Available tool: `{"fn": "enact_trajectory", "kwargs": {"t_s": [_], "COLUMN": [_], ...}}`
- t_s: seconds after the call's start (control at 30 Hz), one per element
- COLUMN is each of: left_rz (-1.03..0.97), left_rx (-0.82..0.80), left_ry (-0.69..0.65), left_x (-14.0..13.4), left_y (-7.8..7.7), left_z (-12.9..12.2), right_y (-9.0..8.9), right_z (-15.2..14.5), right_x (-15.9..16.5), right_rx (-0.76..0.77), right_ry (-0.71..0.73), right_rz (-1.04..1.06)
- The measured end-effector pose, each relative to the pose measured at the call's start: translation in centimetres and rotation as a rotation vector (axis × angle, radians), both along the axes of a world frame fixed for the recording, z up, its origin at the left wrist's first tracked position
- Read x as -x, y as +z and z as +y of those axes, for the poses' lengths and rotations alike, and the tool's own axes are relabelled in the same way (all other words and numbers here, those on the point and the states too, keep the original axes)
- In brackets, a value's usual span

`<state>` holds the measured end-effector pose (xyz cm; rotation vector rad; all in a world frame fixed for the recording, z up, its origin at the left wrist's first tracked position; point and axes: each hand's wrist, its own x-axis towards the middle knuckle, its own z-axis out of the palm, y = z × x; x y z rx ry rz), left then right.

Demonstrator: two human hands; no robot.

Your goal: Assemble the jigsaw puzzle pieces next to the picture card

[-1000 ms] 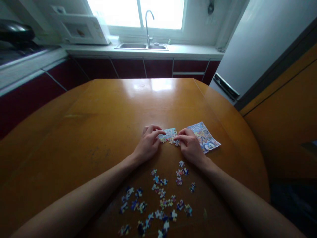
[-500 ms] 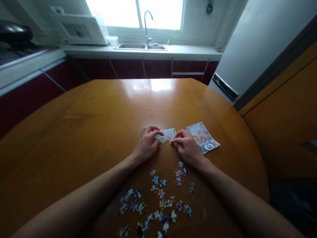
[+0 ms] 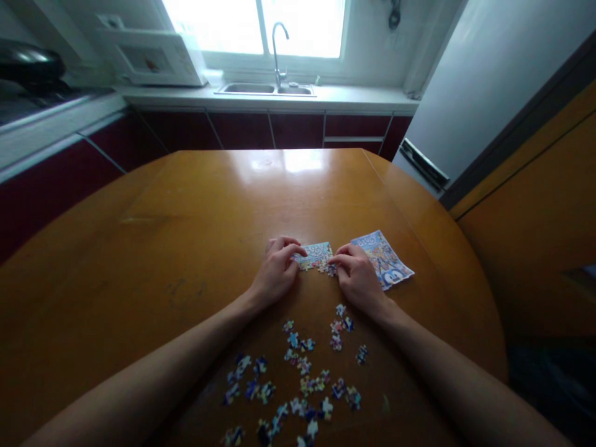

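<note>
A partly joined jigsaw puzzle (image 3: 316, 253) with light blue lettering along its top lies flat on the wooden table (image 3: 223, 205). My left hand (image 3: 275, 267) grips its left edge, with thumb and fingers curled. At its lower right corner, my right hand (image 3: 357, 273) has thumb and forefinger closed on a puzzle piece at the edge, mostly hidden by the fingers. Just beyond my right hand lies a printed picture sheet (image 3: 385, 257) in similar colours, partly covered by that hand. Many loose puzzle pieces (image 3: 305, 366) are scattered between my forearms.
Past the table's far edge runs a counter with a steel sink (image 3: 246, 89), a tall faucet (image 3: 277, 56) and a white microwave (image 3: 149, 59). A pan (image 3: 30, 62) sits on the stove at left. The fridge (image 3: 493, 81) stands at right.
My right hand has shifted slightly to the right, uncovering more of the puzzle's lower right corner. My left hand stays at the left edge.
</note>
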<state>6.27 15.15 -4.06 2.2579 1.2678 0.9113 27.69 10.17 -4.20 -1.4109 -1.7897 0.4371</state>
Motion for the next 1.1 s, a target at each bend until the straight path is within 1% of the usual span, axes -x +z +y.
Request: {"fn": "enact_trajectory", "kwargs": {"t_s": [0.27,0.57,1.1], "left_rz": [-0.005,-0.018,-0.018], "left_rx": [0.011,0.035,0.036], "left_ry": [0.007,0.002,0.018], "left_x": [0.02,0.02,-0.25], "left_y": [-0.09,-0.05,0.32], "left_z": [0.00,-0.02,-0.28], "right_y": [-0.42,-0.26,-0.47], "right_z": [-0.06,0.03,0.14], "right_x": [0.07,-0.04,-0.27], "right_rx": [-0.001,0.031,0.057], "right_ry": [0.104,0.018,0.012], "right_rz": [-0.085,0.032,0.042]}}
